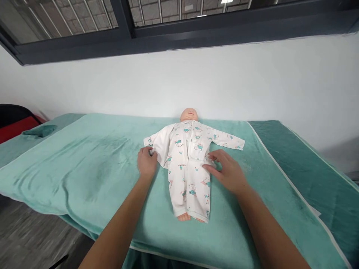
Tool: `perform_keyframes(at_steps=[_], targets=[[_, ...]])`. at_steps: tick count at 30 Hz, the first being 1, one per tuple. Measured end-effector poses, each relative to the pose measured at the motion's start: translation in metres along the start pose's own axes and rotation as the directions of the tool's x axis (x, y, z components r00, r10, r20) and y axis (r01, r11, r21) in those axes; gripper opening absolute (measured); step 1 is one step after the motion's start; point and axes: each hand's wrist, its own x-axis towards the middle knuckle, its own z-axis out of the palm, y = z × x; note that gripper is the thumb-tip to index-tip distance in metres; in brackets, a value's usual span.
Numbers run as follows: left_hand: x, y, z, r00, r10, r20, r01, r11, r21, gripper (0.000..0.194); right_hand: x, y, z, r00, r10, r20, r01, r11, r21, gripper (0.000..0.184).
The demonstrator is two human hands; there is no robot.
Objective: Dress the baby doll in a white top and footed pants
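A baby doll (189,114) lies on its back with its head toward the wall. It is dressed in a white long-sleeved baby shirt (198,140) and matching trousers (191,186), both printed with small green and pink figures. Its toes show below the trouser legs. At the sleeve on the image's left, my left hand (147,162) is closed, its fingertips pinching the shirt's cloth. My right hand (228,172) is at the shirt's hem on the other side, thumb and fingers apart, with white cloth between them. Whether those fingertips press on the cloth is hard to see.
A light green velvety cover (92,168) spreads under the doll, over a darker green cover (311,160) at the right. A white wall (252,82) and a dark window frame (196,30) stand behind. A red and black item (18,125) sits at the far left.
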Motion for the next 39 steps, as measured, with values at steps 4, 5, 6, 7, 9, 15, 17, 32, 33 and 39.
perform_keyframes(at_steps=[4,5,6,7,9,15,17,32,33,39], targets=[[-0.002,0.003,-0.002,1.0,-0.022,-0.004,0.022,0.998,0.062,0.038,-0.006,-0.001,0.008,0.999,0.031,0.024,-0.032,0.999,0.036,0.013],[-0.002,0.005,-0.003,1.0,-0.024,0.001,0.023,0.996,0.086,0.041,-0.006,-0.002,0.009,1.0,0.017,0.006,-0.018,0.998,0.059,0.014],[-0.002,0.006,-0.003,1.0,-0.026,0.009,0.025,0.993,0.111,0.044,-0.005,-0.004,0.01,1.0,0.002,-0.013,-0.001,0.997,0.08,0.016],[-0.003,0.008,-0.004,0.999,-0.03,0.016,0.027,0.99,0.137,0.047,-0.005,-0.006,0.01,1.0,-0.013,-0.023,0.015,0.995,0.096,0.017],[-0.003,0.01,-0.004,0.999,-0.04,0.032,0.033,0.982,0.184,0.052,-0.004,-0.008,0.01,0.999,-0.032,-0.006,0.033,0.993,0.111,0.019],[0.0,0.013,-0.003,0.996,-0.056,0.069,0.036,0.963,0.267,0.052,0.0,-0.009,0.009,0.994,0.019,-0.106,-0.007,0.994,0.111,0.038],[0.002,0.014,-0.002,0.995,-0.06,0.077,0.038,0.964,0.262,0.047,0.004,-0.011,0.01,0.967,0.07,-0.243,-0.046,0.994,0.103,0.038],[0.017,0.015,0.005,0.988,-0.076,0.131,0.048,0.977,0.209,0.047,0.131,-0.004,0.054,0.934,0.357,0.016,-0.357,0.929,0.097,0.047],[0.02,0.016,0.006,0.986,-0.08,0.143,0.048,0.975,0.215,0.045,0.133,-0.003,0.058,0.942,0.333,0.028,-0.334,0.941,0.059,0.048],[0.026,0.018,0.008,0.988,-0.088,0.124,0.079,0.994,0.079,0.024,0.121,0.0,0.061,0.969,0.234,0.081,-0.237,0.971,0.028,0.068]])
